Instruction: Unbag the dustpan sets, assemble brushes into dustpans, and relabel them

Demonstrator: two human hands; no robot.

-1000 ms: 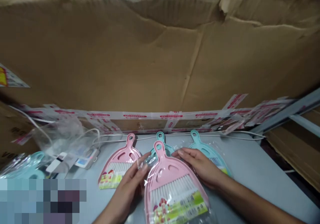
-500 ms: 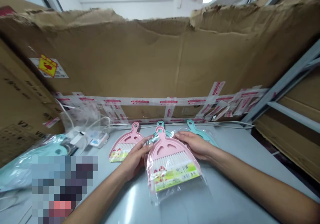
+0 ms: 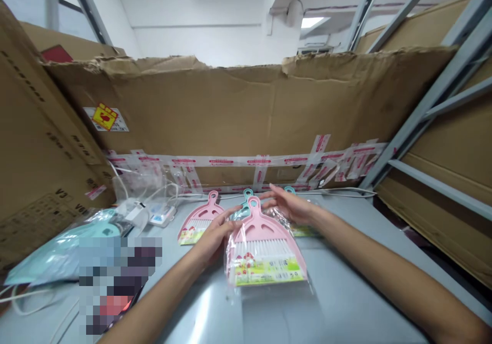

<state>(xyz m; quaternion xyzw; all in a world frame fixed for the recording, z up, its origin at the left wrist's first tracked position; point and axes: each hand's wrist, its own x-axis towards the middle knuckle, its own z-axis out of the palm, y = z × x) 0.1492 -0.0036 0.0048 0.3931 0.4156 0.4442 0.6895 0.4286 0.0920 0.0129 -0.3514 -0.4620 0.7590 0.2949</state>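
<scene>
Pink plastic dustpan (image 3: 265,241) with white bristles, sealed in a clear plastic bag (image 3: 232,262) with a green label, lies flat on the grey table (image 3: 346,262), just below and between both hands. Left hand (image 3: 213,239) is relaxed and open, grasping nothing, its fingertips (image 3: 235,222) at the bag's upper left edge (touching it or just short of it, hard to say from here). Right hand (image 3: 290,205) is open too, fingers spread, hanging just past the dustpan's handle. Just left of the left hand lies a second pink dustpan (image 3: 202,220); below the right hand's fingers sit two teal dustpans (image 3: 246,206). Farther left of the left hand is a bagged teal dustpan (image 3: 65,246). Ahead of both hands, a white cable (image 3: 346,192) runs along a cardboard sheet (image 3: 230,108) strung with red-and-white packing tape (image 3: 230,161).
</scene>
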